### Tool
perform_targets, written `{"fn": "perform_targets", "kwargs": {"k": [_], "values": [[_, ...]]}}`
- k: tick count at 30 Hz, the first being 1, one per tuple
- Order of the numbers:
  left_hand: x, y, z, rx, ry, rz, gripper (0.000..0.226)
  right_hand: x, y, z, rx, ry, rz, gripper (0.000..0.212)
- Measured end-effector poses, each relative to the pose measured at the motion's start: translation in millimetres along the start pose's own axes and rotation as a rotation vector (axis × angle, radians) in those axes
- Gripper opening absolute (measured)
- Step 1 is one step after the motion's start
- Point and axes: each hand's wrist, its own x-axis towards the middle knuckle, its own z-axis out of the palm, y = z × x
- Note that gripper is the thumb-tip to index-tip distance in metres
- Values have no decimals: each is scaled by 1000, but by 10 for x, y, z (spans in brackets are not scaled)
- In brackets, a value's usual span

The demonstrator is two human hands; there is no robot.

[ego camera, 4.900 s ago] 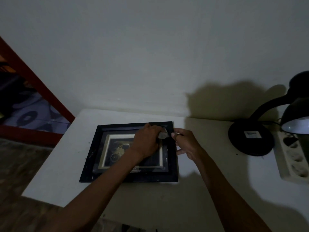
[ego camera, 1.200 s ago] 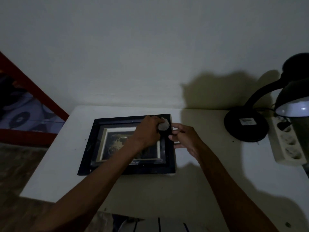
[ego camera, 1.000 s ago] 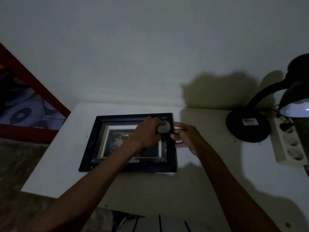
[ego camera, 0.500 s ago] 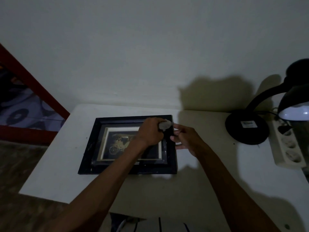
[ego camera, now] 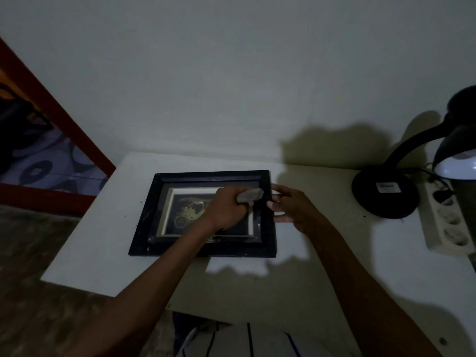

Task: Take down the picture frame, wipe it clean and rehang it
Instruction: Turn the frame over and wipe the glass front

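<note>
Since the earliest frame, little has shifted: both hands stay at the frame's (ego camera: 144, 228) upper right corner, and the cloth (ego camera: 250, 195) has only slid slightly along that corner.

Black and rectangular, the frame lies flat, face up, on the white table (ego camera: 85, 243), with a pale inner mat around a dark picture of a carriage. Its far edge sits near the wall (ego camera: 231, 86).

Crossing over the frame from its near side, the left hand (ego camera: 226, 208) has its fingers curled around the small pale cloth wad, pressing it onto the frame's inner right edge near the top corner. The right hand (ego camera: 293, 206) rests just outside the frame's right side, fingers (ego camera: 277, 188) reaching onto that outer edge; they look only lightly bent, and the dim light leaves it unclear whether they grip the edge or just steady it.

Well to the right of the frame stands a black desk lamp (ego camera: 385, 193), its lit shade above a white power strip (ego camera: 447, 222). Left of the frame, beyond the table, a red-edged panel (ego camera: 64, 119) leans against the wall.
</note>
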Motion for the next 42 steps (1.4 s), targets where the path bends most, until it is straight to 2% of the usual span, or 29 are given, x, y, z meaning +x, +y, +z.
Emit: {"fn": "perform_targets", "kwargs": {"k": [8, 12, 15, 17, 19, 22, 27, 32, 38, 42], "values": [[-70, 92, 11, 136, -79, 24, 10, -20, -5, 52, -3, 66, -22, 50], [-333, 71, -11, 96, -178, 95, 19, -56, -29, 52, -2, 70, -30, 51], [-421, 38, -63, 14, -258, 86, 23, -65, -23, 53, -5, 56, -43, 53], [-400, 22, -72, -79, -181, 59, 15, -61, -10, 64, -5, 53, -45, 53], [-272, 12, -45, -131, 3, 8, 13, -46, 4, 71, -3, 59, -44, 52], [29, 32, 27, -136, 168, -101, 19, -51, 4, 66, -9, 61, -40, 51], [371, 85, 101, -61, 177, -158, 15, -77, -12, 72, -1, 51, -37, 52], [407, 138, 106, 46, 110, -149, 32, -67, -12, 52, -2, 50, -31, 54], [227, 69, 78, -11, -28, -103, 11, -56, -8, 45, -10, 62, -33, 54], [-55, 69, 132, -82, -49, -48, 17, -59, -19, 56, -3, 50, -20, 58]]}}
